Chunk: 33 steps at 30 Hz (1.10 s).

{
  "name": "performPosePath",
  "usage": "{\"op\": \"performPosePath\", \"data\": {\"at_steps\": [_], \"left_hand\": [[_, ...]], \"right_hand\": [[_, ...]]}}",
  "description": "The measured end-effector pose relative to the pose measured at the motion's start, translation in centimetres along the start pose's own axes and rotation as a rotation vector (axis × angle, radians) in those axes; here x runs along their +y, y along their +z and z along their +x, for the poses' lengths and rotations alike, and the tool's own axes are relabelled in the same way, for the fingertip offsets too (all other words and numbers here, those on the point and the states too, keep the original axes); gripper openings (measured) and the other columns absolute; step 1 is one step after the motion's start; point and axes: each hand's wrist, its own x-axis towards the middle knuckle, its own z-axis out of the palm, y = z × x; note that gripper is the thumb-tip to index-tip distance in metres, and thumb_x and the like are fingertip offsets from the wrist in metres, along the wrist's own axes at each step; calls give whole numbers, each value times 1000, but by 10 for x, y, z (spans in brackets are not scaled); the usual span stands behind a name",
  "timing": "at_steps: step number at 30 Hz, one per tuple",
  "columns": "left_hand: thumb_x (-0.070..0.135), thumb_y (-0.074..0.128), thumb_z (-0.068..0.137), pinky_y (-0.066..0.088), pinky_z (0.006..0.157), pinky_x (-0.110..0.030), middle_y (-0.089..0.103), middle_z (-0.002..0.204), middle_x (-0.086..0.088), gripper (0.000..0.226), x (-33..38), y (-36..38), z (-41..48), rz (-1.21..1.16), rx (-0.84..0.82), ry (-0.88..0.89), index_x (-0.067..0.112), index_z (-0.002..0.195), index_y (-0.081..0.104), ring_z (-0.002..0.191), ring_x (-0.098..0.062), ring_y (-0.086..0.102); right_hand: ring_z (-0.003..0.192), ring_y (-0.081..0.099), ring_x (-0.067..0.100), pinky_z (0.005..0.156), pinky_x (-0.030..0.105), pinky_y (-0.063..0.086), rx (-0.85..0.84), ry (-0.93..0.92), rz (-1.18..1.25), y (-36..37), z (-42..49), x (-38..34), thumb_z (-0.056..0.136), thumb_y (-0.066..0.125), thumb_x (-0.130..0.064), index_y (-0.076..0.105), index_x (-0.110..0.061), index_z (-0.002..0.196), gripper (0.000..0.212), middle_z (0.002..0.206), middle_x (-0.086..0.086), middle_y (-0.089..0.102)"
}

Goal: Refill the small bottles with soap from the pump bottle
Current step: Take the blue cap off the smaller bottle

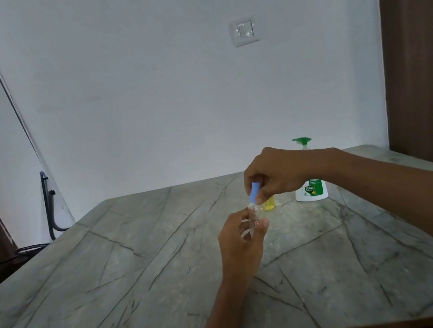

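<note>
My left hand (244, 240) holds a small clear bottle (255, 213) above the middle of the table, fingers wrapped around its body. Directly over it, my right hand (277, 173) pinches the bottle's blue cap (254, 190) at the neck. Whether the cap is still joined to the bottle is unclear. Behind my right hand stands a small yellow bottle (270, 203), mostly hidden. The white pump bottle (312, 190) with a green label and a green pump head (302, 142) stands on the table at the back right, partly behind my right wrist.
The table (114, 281) is a grey veined marble slab with a brown front edge. A white wall with a light switch (244, 31) rises behind it. A black metal frame (50, 208) stands at the back left, a dark wooden panel (424, 43) at the right.
</note>
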Motion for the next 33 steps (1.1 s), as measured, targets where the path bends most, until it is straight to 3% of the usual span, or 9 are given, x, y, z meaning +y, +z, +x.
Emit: {"op": "performPosePath", "data": {"at_steps": [2,6,8,10,13,17,22,30,33], "left_hand": [[38,69,81,51,70,-8,68,97,13,24,1,0,0,5,-2,3,25,101,63,88,1,66],[38,70,82,52,71,-10,69,97,11,23,1,1,0,-17,-2,2,26,100,63,89,-2,67],[41,69,81,54,72,-13,69,98,11,24,1,1,-1,-19,-7,11,28,100,63,91,-2,66],[43,68,80,55,74,-15,69,99,10,25,1,1,-1,-14,-3,14,28,99,63,91,-2,66],[45,68,78,54,73,-14,68,97,10,24,3,1,-2,-28,5,12,30,96,62,91,-2,66],[38,71,82,55,74,-16,67,99,12,17,3,1,-1,-16,-2,10,37,94,59,91,-1,66],[32,72,83,53,72,-13,67,101,10,20,3,1,-1,-16,-9,18,27,100,62,92,-5,66],[33,72,85,54,75,-14,67,101,9,26,-2,2,-1,12,23,48,17,105,67,93,-4,65],[33,72,84,55,75,-15,67,101,8,28,-1,3,-1,9,20,42,16,106,67,92,-5,65]], "right_hand": [[90,64,10,82,28,52,-16,-18,50,-4,-3,0,77,81,-18,69,-22,104,30,97,-11,68],[78,59,1,74,24,47,-1,17,5,-1,-1,0,79,78,-45,69,-21,106,37,93,-11,67],[78,61,3,74,26,48,3,-11,13,0,0,1,81,79,-33,71,-20,98,22,85,-16,66],[89,62,5,81,24,50,-19,-14,61,-3,-1,0,78,82,-22,69,-23,102,27,91,-21,64],[86,61,3,76,19,48,-30,13,47,-3,-3,-2,78,79,-41,67,-23,110,39,100,-13,65],[79,65,8,72,25,50,8,-10,45,0,1,3,83,77,-26,72,-20,97,15,88,-8,72],[87,67,15,83,34,54,96,-23,55,-19,-4,3,83,77,-17,72,-21,98,17,92,-8,71],[72,65,4,67,21,50,182,-69,3,-16,-12,-4,86,74,-18,72,-16,97,11,86,-6,73],[74,66,5,69,23,52,147,-69,11,-17,-12,-6,86,74,-16,72,-17,97,11,83,-9,72]]}}
